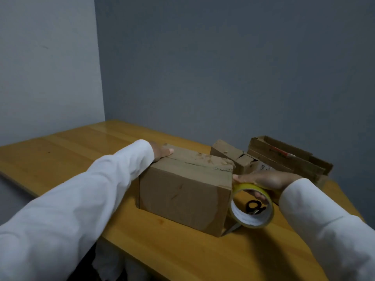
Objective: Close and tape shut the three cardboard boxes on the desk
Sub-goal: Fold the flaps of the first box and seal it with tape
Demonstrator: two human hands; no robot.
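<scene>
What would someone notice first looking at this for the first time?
The closed cardboard box at the desk's near edge, with the left hand pressing on its top. At its right side, the right hand holds a yellow tape roll.

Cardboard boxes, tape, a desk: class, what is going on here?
A person in white sleeves is taping a closed brown cardboard box on a wooden desk. The left hand presses on the box's top at its far left edge, while the right hand grips a yellow roll of tape against the box's right side. Two smaller cardboard boxes wait behind, the farther one open. Black-handled scissors show through the roll.
</scene>
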